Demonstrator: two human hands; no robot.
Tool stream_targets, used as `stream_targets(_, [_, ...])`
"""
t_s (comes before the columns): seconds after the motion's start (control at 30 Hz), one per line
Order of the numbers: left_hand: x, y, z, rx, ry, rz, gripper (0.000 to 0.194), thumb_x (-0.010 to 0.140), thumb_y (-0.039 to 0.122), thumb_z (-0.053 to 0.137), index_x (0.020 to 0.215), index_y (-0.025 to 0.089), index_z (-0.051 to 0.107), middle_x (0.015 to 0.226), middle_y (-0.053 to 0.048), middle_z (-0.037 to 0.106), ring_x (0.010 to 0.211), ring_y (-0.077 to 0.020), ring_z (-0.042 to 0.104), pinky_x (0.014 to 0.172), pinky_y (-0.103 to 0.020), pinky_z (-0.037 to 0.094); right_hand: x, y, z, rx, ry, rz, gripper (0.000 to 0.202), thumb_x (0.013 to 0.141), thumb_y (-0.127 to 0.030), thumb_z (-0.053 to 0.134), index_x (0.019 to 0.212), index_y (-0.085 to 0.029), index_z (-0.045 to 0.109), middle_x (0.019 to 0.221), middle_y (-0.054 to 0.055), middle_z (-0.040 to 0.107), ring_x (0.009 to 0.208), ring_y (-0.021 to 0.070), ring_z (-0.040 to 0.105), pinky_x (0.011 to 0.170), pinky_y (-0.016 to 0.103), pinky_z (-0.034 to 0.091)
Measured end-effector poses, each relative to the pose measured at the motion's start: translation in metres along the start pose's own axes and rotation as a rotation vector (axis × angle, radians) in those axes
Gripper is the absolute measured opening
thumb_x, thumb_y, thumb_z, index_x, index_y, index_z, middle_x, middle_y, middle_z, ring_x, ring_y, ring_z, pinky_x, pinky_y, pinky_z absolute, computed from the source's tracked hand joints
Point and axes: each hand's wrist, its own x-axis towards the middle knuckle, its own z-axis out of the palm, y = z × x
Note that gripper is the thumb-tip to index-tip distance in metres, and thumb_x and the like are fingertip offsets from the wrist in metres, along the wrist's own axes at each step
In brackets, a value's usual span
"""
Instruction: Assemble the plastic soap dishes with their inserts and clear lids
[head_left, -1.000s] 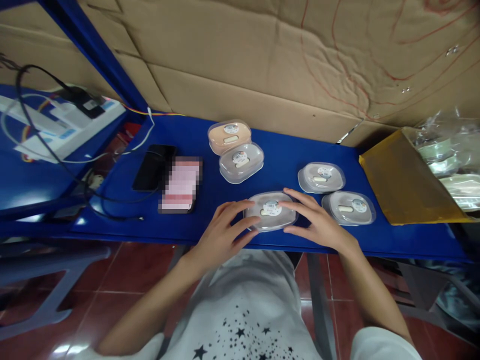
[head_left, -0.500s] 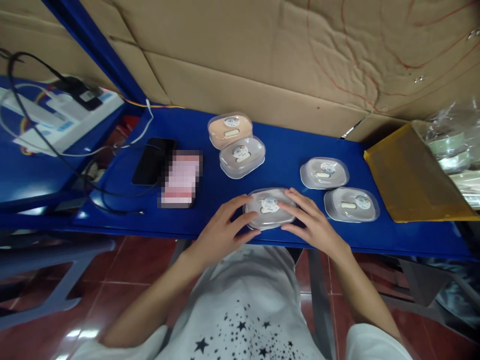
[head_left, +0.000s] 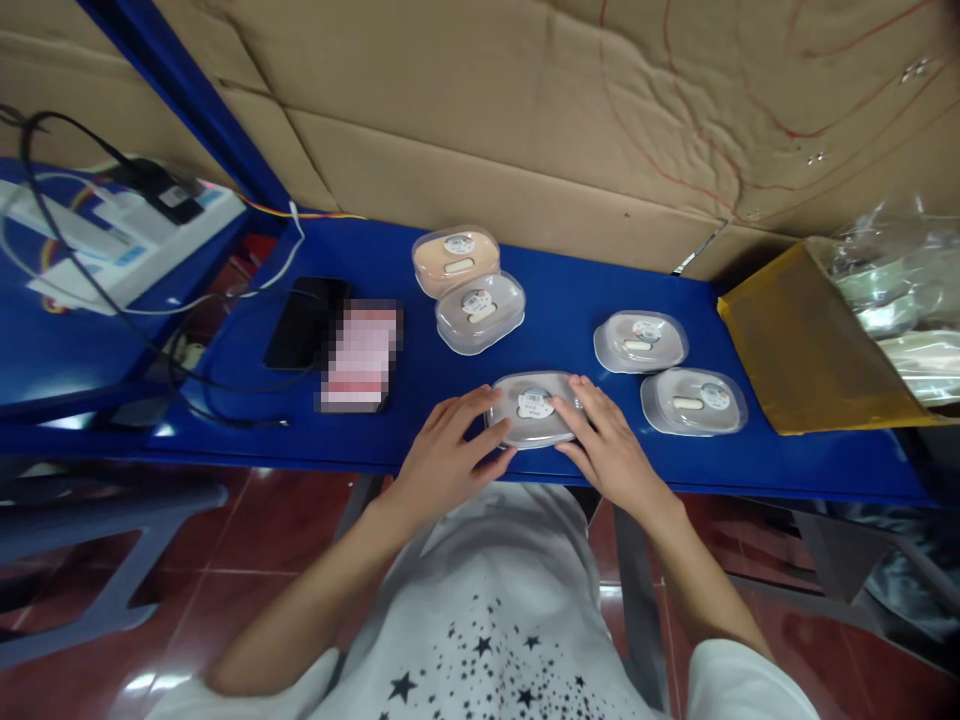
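A clear-lidded oval container (head_left: 534, 425) with a round white label lies near the table's front edge, between my hands. My left hand (head_left: 454, 450) has its fingers around the container's left end. On the right end, my right hand (head_left: 615, 445) rests its fingers at the rim and on the lid. Behind stand a peach container (head_left: 454, 262) and a grey one (head_left: 481, 322), touching each other. To the right are two more grey containers, one (head_left: 639, 341) behind the other (head_left: 691, 403).
On the left are a lit phone (head_left: 360, 355), a black phone (head_left: 300, 325), cables and a white power strip (head_left: 165, 235). A cardboard box with yellow tape (head_left: 817, 350) and clear-wrapped items (head_left: 885, 290) stand right. Cardboard (head_left: 450, 130) lines the back.
The view has shifted slightly, so the right-side items appear a little further left. Both hands remain at the container, with barely any change in their grip.
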Motion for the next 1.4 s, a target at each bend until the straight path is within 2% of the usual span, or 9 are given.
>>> stream_targets(0.13, [0.006, 0.003, 0.001, 0.082, -0.018, -0.097, 0.026, 0.1, 0.023, 0.073, 0.125, 0.026, 0.068, 0.145, -0.013, 0.069, 0.135, -0.0342, 0.067, 0.112, -0.056, 0.053, -0.004, -0.007, 0.003, -0.05, 0.03, 0.052, 0.085, 0.112, -0.03, 0.051, 0.175, -0.043, -0.004, 0.184, 0.007, 0.007, 0.169, 0.0333, 0.019, 0.132, 0.068, 0.033])
stream_targets(0.3, [0.023, -0.009, 0.002, 0.168, -0.057, -0.217, 0.033, 0.106, 0.03, 0.065, 0.139, 0.024, 0.066, 0.152, -0.018, 0.063, 0.13, -0.0363, 0.067, 0.108, -0.056, 0.053, -0.022, -0.008, 0.003, -0.105, 0.2, 0.158, 0.074, 0.11, -0.027, 0.052, 0.174, -0.04, 0.017, 0.176, 0.009, 0.038, 0.166, 0.0343, 0.029, 0.13, 0.068, 0.031])
stream_targets(0.47, [0.037, -0.011, 0.007, 0.122, -0.288, -0.098, 0.076, 0.104, 0.043, 0.07, 0.169, 0.023, 0.035, 0.174, -0.025, 0.033, 0.15, -0.0441, 0.051, 0.114, -0.062, 0.049, -0.051, 0.004, 0.0, -0.142, 0.382, 0.244, 0.057, 0.107, -0.027, 0.056, 0.161, -0.041, 0.048, 0.161, 0.007, 0.056, 0.151, 0.0372, 0.051, 0.122, 0.063, 0.04])
stream_targets(0.63, [0.037, -0.011, 0.001, 0.088, -0.234, -0.118, 0.076, 0.105, 0.041, 0.068, 0.171, 0.028, 0.031, 0.178, -0.022, 0.024, 0.158, -0.0422, 0.04, 0.124, -0.064, 0.039, -0.08, 0.024, -0.004, -0.261, 0.548, 0.395, 0.047, 0.106, -0.033, 0.056, 0.153, -0.038, 0.057, 0.138, 0.013, 0.065, 0.13, 0.0392, 0.064, 0.111, 0.067, 0.047])
stream_targets(0.8, [0.038, -0.03, -0.009, 0.23, -0.149, -0.228, 0.065, 0.108, 0.045, 0.061, 0.166, 0.024, 0.042, 0.174, -0.023, 0.032, 0.153, -0.0459, 0.046, 0.119, -0.066, 0.043, -0.089, 0.04, -0.006, -0.21, 0.667, 0.54, 0.054, 0.105, -0.039, 0.057, 0.159, -0.03, 0.054, 0.14, 0.019, 0.055, 0.131, 0.0421, 0.058, 0.104, 0.067, 0.054])
stream_targets(1.0, [0.05, -0.046, -0.005, 0.288, -0.235, -0.245, 0.051, 0.107, 0.045, 0.057, 0.149, 0.017, 0.059, 0.165, -0.025, 0.046, 0.149, -0.0495, 0.048, 0.113, -0.067, 0.047, -0.074, 0.043, -0.015, -0.315, 0.512, 0.584, 0.057, 0.106, -0.044, 0.054, 0.162, -0.03, 0.05, 0.146, 0.02, 0.057, 0.12, 0.0401, 0.065, 0.095, 0.062, 0.057])
stream_targets(1.13, [0.065, -0.049, -0.003, 0.337, -0.211, -0.269, 0.057, 0.106, 0.049, 0.059, 0.152, 0.016, 0.055, 0.146, -0.025, 0.061, 0.135, -0.048, 0.058, 0.11, -0.066, 0.047, -0.048, 0.052, -0.048, -0.313, 0.395, 0.457, 0.048, 0.109, -0.04, 0.051, 0.155, -0.029, 0.059, 0.135, 0.016, 0.071, 0.122, 0.0397, 0.066, 0.1, 0.061, 0.052])
stream_targets(1.3, [0.109, -0.076, -0.003, 0.311, -0.253, -0.325, 0.061, 0.1, 0.046, 0.068, 0.155, 0.022, 0.055, 0.157, -0.024, 0.051, 0.145, -0.0497, 0.049, 0.117, -0.072, 0.038, 0.022, 0.111, -0.107, -0.078, 0.039, 0.18, 0.051, 0.102, -0.043, 0.065, 0.152, -0.039, 0.06, 0.167, 0.005, 0.051, 0.155, 0.0387, 0.046, 0.123, 0.066, 0.037])
stream_targets(1.4, [0.139, -0.098, 0.002, 0.189, -0.349, -0.393, 0.063, 0.092, 0.044, 0.078, 0.149, 0.021, 0.061, 0.156, -0.021, 0.055, 0.146, -0.0471, 0.05, 0.117, -0.065, 0.044, 0.069, 0.153, -0.119, 0.033, -0.16, 0.166, 0.067, 0.092, -0.044, 0.077, 0.156, -0.042, 0.056, 0.174, 0.003, 0.042, 0.163, 0.0387, 0.033, 0.128, 0.069, 0.031])
